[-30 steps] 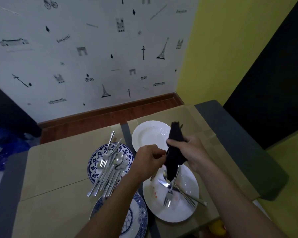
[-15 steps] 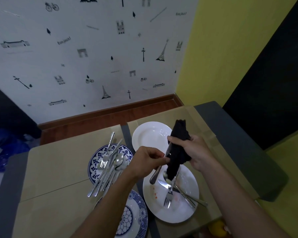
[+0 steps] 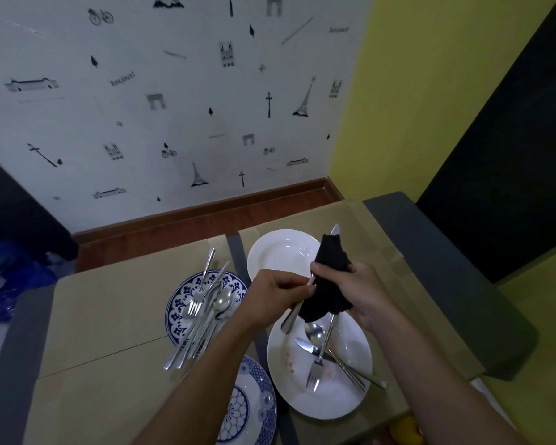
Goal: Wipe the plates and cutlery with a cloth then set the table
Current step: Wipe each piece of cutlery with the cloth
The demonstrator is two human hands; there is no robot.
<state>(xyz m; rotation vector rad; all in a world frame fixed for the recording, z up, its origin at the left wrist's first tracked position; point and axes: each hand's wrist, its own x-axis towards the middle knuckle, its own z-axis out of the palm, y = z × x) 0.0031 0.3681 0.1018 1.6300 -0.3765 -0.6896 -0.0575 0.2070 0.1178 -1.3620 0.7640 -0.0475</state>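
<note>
Since half a second ago, the bright tip of the knife [image 3: 334,230] has come out above the top of the black cloth [image 3: 329,284], where before only cloth showed. The hands have otherwise hardly shifted, and both are raised over the plates.

The right hand [image 3: 360,293] is closed round the cloth, which is wrapped about the knife's blade. The left hand [image 3: 278,293] pinches the knife's handle between thumb and fingers. The rounded end of the handle sticks out down and to the left, over the rim of the near white plate [image 3: 344,396].

That plate lies on the table [image 3: 103,316] below the hands. It holds a spoon [image 3: 314,332], a second knife [image 3: 304,344] and a fork [image 3: 313,377] with its tines toward the person. Their handles cross one another, and some reach past the plate's right edge. A few reddish spots mark the plate's left side.

The far white plate [image 3: 276,255] sits just beyond, partly behind the hands and the cloth, and its visible part is bare.

To the left, a blue-patterned plate [image 3: 177,309] carries a pile of cutlery [image 3: 206,316] of forks and spoons. Their handles fan out past the plate's near and far rims.

A second blue-patterned plate [image 3: 257,409] lies nearest the person, touching or just beside the near white plate and partly covered by the left forearm.
</note>
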